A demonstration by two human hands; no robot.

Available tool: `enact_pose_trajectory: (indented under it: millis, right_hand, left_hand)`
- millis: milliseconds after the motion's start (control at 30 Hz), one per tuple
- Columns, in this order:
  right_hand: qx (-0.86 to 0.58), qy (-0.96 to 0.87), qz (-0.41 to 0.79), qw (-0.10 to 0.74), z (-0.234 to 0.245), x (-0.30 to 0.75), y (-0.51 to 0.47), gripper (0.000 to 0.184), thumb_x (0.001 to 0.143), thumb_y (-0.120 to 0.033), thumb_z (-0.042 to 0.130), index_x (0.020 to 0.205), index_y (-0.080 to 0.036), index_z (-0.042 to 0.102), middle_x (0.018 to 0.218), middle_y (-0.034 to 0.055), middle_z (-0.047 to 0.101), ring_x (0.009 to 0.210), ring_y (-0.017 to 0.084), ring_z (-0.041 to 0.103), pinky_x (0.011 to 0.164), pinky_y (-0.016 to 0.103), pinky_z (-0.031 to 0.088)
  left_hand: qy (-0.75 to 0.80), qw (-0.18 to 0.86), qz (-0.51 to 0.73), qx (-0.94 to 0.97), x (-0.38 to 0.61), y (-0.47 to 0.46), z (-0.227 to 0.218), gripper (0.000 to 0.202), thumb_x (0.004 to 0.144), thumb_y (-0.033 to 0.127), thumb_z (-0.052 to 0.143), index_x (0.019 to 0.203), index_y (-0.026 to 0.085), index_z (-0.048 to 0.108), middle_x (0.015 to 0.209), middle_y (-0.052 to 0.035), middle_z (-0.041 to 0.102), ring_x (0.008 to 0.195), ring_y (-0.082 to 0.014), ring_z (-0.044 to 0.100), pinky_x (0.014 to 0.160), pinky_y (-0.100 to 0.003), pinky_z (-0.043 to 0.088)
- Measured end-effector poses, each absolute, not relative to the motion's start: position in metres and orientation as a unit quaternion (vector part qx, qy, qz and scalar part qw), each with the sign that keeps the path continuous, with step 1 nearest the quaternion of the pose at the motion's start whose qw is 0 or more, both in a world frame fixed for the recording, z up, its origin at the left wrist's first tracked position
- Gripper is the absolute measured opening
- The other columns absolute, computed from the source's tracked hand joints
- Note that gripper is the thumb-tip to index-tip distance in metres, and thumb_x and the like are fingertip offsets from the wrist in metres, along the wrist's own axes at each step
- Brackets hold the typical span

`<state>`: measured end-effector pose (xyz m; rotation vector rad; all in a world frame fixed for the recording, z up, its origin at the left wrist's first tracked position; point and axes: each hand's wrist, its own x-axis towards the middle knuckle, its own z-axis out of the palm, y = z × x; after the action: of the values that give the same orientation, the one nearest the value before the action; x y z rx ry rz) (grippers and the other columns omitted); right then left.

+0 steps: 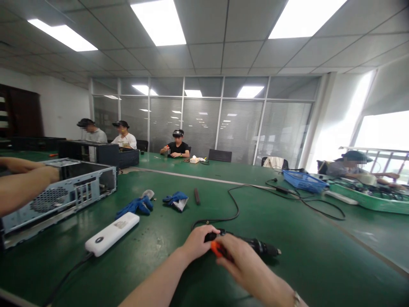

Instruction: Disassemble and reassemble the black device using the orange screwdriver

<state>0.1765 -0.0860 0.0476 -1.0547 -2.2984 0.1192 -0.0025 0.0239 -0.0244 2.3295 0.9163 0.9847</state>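
Note:
A black corded electric screwdriver (263,247) lies on the green table in front of me, its tip pointing right. My left hand (200,243) has its fingers closed around the dark rear end, where the cord seems to enter. Just beside it, my right hand (238,258) is curled around an orange and black object (217,248). Most of that object is hidden by the fingers, so its kind is unclear. The right hand overlaps the middle of the electric screwdriver from my viewpoint.
A white power strip (111,233), blue work gloves (137,206) and a dark bar (197,196) lie ahead. At left, another person's arms (28,179) reach into an open computer case (79,187). A black cord (234,200) runs toward blue (303,181) and green baskets (373,200).

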Motion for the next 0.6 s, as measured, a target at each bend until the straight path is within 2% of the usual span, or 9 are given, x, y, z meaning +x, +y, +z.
enact_pose_trajectory:
  millis: [100, 167, 333, 500, 600]
  right_hand:
    - [-0.449, -0.732, -0.017, 0.512, 0.040, 0.191, -0.066, 0.039, 0.094, -0.025, 0.047, 0.133, -0.021, 0.043, 0.097, 0.0060, 0.063, 0.076, 0.016, 0.062, 0.073, 0.029, 0.053]
    - [-0.454, -0.668, -0.059, 0.587, 0.027, 0.201, -0.058, 0.045, 0.096, -0.027, 0.044, 0.139, -0.020, 0.036, 0.102, 0.0084, 0.062, 0.074, 0.016, 0.063, 0.070, 0.030, 0.054]
    - [-0.418, -0.674, -0.087, 0.602, 0.003, 0.205, -0.055, 0.046, 0.096, -0.024, 0.044, 0.141, -0.023, 0.034, 0.103, 0.0083, 0.059, 0.070, 0.014, 0.062, 0.064, 0.029, 0.056]
    - [-0.384, -0.724, -0.114, 0.562, 0.006, 0.194, -0.054, 0.047, 0.097, -0.021, 0.041, 0.143, -0.026, 0.032, 0.111, 0.0100, 0.057, 0.094, 0.019, 0.062, 0.076, 0.033, 0.057]
    - [-0.378, -0.740, -0.141, 0.539, 0.006, 0.192, -0.053, 0.049, 0.097, -0.020, 0.041, 0.145, -0.026, 0.030, 0.113, 0.0106, 0.057, 0.100, 0.020, 0.061, 0.081, 0.034, 0.057]
  left_hand:
    - [0.345, 0.231, 0.352, 0.839, -0.003, 0.024, -0.025, 0.036, 0.073, 0.016, 0.071, 0.108, 0.023, 0.067, 0.111, -0.0005, 0.069, 0.104, -0.0208, 0.062, 0.095, -0.029, 0.042]
    - [0.356, 0.238, 0.348, 0.834, -0.003, 0.024, -0.024, 0.038, 0.072, 0.016, 0.072, 0.109, 0.024, 0.066, 0.112, -0.0004, 0.069, 0.105, -0.0214, 0.062, 0.095, -0.030, 0.042]
    - [0.370, 0.243, 0.341, 0.830, -0.002, 0.023, -0.022, 0.039, 0.072, 0.016, 0.072, 0.109, 0.025, 0.066, 0.113, -0.0011, 0.069, 0.105, -0.0223, 0.062, 0.095, -0.032, 0.043]
    - [0.367, 0.244, 0.340, 0.830, -0.002, 0.024, -0.022, 0.039, 0.072, 0.015, 0.073, 0.109, 0.024, 0.067, 0.112, -0.0011, 0.069, 0.104, -0.0224, 0.063, 0.094, -0.031, 0.043]
    - [0.367, 0.248, 0.341, 0.829, -0.002, 0.023, -0.021, 0.039, 0.072, 0.015, 0.073, 0.110, 0.024, 0.067, 0.111, -0.0012, 0.069, 0.103, -0.0221, 0.063, 0.094, -0.031, 0.044]
